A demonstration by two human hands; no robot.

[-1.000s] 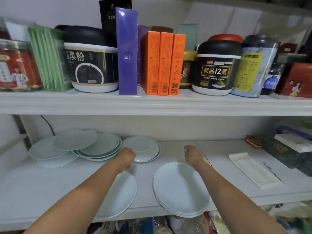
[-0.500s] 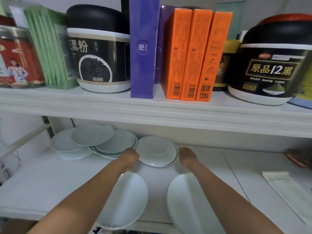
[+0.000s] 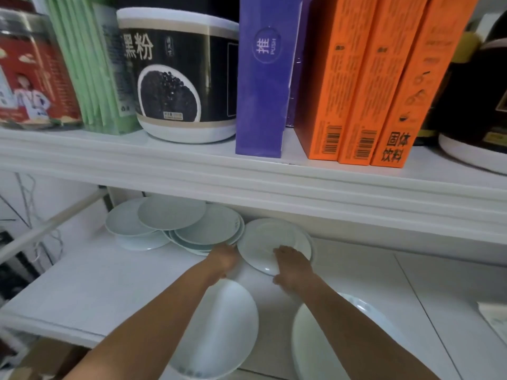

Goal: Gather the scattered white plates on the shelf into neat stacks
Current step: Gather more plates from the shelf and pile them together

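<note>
Several white plates lie on the lower shelf [image 3: 82,292]. A loose overlapping pile [image 3: 170,220] sits at the back left. A middle plate [image 3: 263,239] lies at the back centre. My right hand [image 3: 292,266] grips its near right rim, fingers on top. My left hand [image 3: 223,259] is curled at its left rim, between it and the pile, with the fingertips hidden. A single plate [image 3: 227,327] lies at the front under my left forearm. A small stack [image 3: 307,341] sits at the front right under my right forearm.
The upper shelf edge [image 3: 247,185] hangs low over the plates. It carries a red jar [image 3: 30,78], green packets [image 3: 90,72], a black tub [image 3: 178,78], a purple box [image 3: 263,78] and orange boxes [image 3: 370,78]. A paper [image 3: 493,319] lies on the lower shelf, far right.
The camera has moved closer and lower. Both hands reached farther back and closed on the middle plate's rims; before they hovered just in front of it.
</note>
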